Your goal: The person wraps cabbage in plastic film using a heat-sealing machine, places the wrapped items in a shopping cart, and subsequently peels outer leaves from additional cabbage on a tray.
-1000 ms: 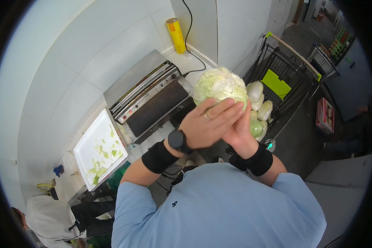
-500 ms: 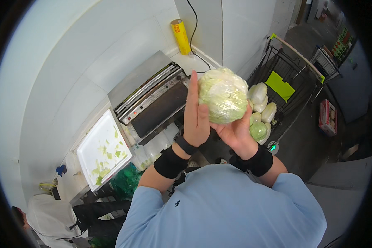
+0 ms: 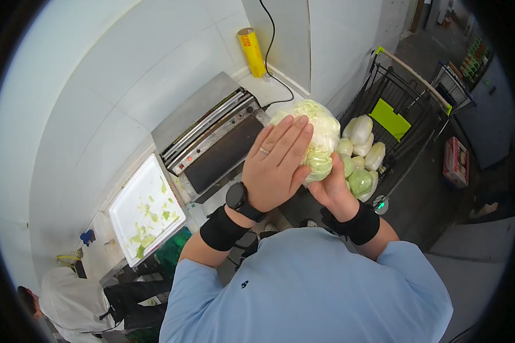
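Observation:
A round, pale green cabbage (image 3: 323, 132) in clear cling film is up in front of me, over the floor between the wrapping machine and the cart. My right hand (image 3: 333, 186) supports it from below on the right, its thumb up along the side and its other fingers mostly hidden. Across the cabbage's near left side lies my left hand (image 3: 277, 157), palm against the film, fingers stretched out flat. Left of it stands the film wrapping machine (image 3: 214, 151) with a dark flat plate and a small red light.
Right of the cabbage, a wire shopping cart (image 3: 406, 86) holds several wrapped cabbages (image 3: 360, 134). A white tray (image 3: 120, 208) with leaf scraps lies on the left counter. A yellow film roll (image 3: 252, 52) stands behind the machine near a black cable. Another person (image 3: 68, 300) is at lower left.
My left hand has turned from the cabbage's left side to lie flat over its near face. The cabbage has tilted and turned in my hands, and my right thumb now shows against it.

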`<state>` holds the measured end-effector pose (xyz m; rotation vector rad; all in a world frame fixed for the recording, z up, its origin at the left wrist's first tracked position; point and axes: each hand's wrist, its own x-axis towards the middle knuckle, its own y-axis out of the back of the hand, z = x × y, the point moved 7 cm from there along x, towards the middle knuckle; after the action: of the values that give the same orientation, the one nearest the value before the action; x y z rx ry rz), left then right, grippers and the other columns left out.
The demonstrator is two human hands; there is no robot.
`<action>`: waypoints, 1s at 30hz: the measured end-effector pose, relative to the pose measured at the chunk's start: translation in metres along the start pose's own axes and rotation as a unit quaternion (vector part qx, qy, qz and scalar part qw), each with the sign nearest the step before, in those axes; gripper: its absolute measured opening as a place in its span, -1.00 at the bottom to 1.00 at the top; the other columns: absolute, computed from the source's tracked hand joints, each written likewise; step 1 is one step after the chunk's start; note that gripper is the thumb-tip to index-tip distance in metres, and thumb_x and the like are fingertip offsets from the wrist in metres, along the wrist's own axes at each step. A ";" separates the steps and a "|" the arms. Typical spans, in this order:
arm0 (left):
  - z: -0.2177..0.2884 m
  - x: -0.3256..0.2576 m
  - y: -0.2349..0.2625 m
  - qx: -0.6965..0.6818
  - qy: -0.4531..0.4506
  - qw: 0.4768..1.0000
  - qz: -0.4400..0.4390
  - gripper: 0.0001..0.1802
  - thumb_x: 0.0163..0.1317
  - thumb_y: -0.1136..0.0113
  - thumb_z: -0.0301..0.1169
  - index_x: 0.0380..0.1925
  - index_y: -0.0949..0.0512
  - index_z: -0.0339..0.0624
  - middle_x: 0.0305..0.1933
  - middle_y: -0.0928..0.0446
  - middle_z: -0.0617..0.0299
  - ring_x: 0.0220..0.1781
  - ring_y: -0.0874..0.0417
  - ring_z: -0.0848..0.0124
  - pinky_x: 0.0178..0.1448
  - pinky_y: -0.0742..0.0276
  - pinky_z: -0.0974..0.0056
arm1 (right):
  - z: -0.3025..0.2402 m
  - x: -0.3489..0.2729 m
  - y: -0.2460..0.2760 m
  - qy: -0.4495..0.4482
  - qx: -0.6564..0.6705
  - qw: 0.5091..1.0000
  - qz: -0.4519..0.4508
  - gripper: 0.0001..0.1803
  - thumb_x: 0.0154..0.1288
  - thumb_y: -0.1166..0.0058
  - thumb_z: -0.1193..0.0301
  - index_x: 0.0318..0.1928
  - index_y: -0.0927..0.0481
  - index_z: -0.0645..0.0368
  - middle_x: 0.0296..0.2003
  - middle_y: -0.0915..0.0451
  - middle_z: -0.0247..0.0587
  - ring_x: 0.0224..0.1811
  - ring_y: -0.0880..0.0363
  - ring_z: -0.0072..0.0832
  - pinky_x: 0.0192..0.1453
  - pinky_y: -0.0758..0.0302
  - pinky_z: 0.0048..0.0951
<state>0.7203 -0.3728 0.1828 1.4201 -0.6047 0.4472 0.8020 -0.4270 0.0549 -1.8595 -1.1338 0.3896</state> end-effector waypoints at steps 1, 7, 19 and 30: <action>-0.002 -0.003 -0.003 -0.029 0.002 1.000 -0.006 -0.50 0.44 0.11 -0.18 0.25 -0.42 -0.24 0.32 -0.42 0.04 0.39 -0.37 0.09 0.43 -0.22 0.02 | 0.003 -0.001 0.001 -0.004 0.010 1.000 0.014 -0.01 0.28 -0.06 -0.18 0.47 0.00 0.16 0.43 -0.17 -0.14 0.46 -0.20 -0.26 0.50 -0.20 -0.14; -0.043 -0.009 0.012 -0.350 0.143 0.898 0.226 -0.50 0.35 -0.01 -0.36 0.25 -0.37 -0.34 0.36 -0.34 -0.07 0.36 -0.37 -0.07 0.43 -0.24 0.03 | 0.001 -0.003 0.015 0.023 -0.002 1.000 -0.012 0.00 0.27 -0.11 -0.13 0.47 0.03 0.17 0.41 -0.19 -0.11 0.45 -0.21 -0.26 0.48 -0.25 -0.18; -0.106 -0.052 -0.029 -0.528 0.273 0.794 0.128 0.07 0.00 -0.45 0.07 0.41 -0.15 -0.17 0.47 -0.20 0.05 0.42 -0.34 0.12 0.41 -0.30 0.10 | -0.046 0.029 -0.023 -0.170 -0.297 0.939 -0.031 -0.18 0.39 0.04 -0.10 0.45 -0.03 0.06 0.27 -0.34 -0.14 0.18 -0.51 -0.32 0.04 -0.60 -0.32; -0.100 -0.052 -0.011 -0.343 0.273 0.895 0.086 -0.33 0.44 0.05 0.03 0.34 -0.25 -0.25 0.31 -0.38 -0.06 0.31 -0.46 0.10 0.29 -0.38 0.19 | -0.002 0.042 -0.004 -0.052 -0.051 0.997 -0.016 0.24 -0.08 -0.49 -0.03 0.47 0.01 0.11 0.39 -0.18 -0.05 0.39 -0.27 -0.29 0.40 -0.35 -0.20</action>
<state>0.6986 -0.2709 0.1371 0.5248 -0.3662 0.6629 0.8235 -0.3926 0.0667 -1.9258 -1.2739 0.4195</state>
